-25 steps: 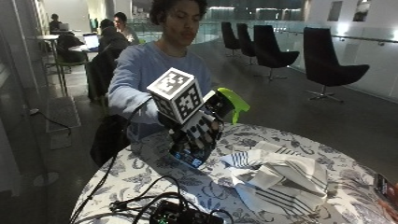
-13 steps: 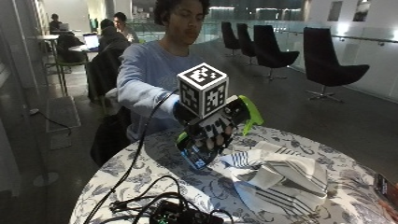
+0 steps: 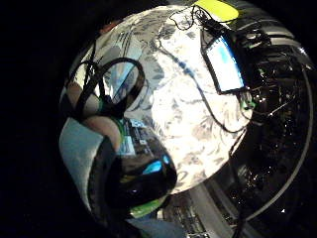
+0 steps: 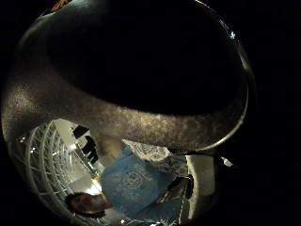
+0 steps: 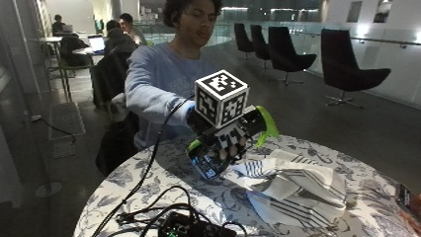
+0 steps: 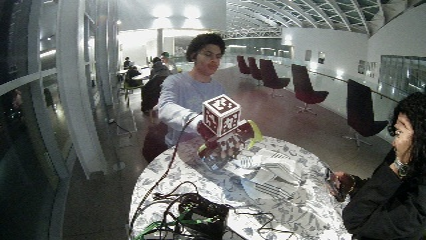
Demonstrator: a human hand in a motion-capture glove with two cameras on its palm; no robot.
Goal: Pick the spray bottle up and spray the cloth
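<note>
Outside view: floral table (image 5: 164, 182) (dim hall)

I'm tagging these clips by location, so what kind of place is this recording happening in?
Probably a public lounge or atrium in a large building, perhaps a campus or office: rows of dark swivel chairs, a railing along the open floor, and a round table with a floral cloth.

A round table (image 5: 164, 173) with a floral-patterned top stands on a dark, smooth floor (image 5: 309, 118). Behind it, a row of dark swivel chairs (image 5: 349, 69) lines a glass railing (image 5: 395, 47). On the opposite side rise tall glass panes with pale frames (image 6: 80, 100). Farther back, people sit at another table (image 5: 56, 42), possibly with a laptop. Bright ceiling lights (image 6: 170, 11) glow under a latticed, arched roof (image 6: 293, 15).
</note>
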